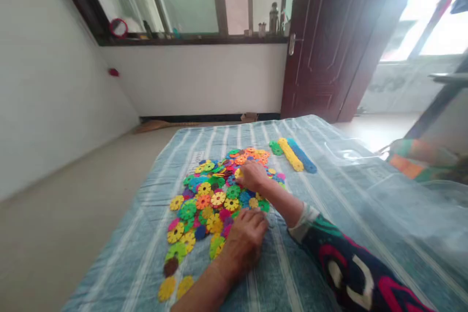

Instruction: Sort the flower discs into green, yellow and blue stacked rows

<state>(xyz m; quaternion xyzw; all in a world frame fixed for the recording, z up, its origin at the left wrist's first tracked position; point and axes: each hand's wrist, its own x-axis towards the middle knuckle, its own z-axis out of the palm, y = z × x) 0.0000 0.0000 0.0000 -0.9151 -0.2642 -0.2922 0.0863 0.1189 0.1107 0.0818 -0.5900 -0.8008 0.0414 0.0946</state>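
A pile of notched, flower-shaped plastic discs (pixel 204 201) in many colours spreads over the middle of a striped cloth surface. My right hand (pixel 253 175) reaches over the pile's far right part, its fingers pinched at a yellow disc (pixel 238 174). Nearer to me, my left hand (pixel 247 231) rests at the pile's near right edge with fingers curled and pressed together. Its fingertips are turned away, so what they hold is hidden. Beyond the pile lie a yellow stack of discs (pixel 290 154), a blue stack (pixel 302 156) and a short green stack (pixel 276 148), on their sides.
The blue striped cloth (pixel 153 234) covers the work surface. A clear plastic container (pixel 349 151) stands at the right, with blurred clear plastic (pixel 420 209) nearer me. Behind are a white wall, a window ledge (pixel 197 40) with small items, and a dark red door (pixel 321 44).
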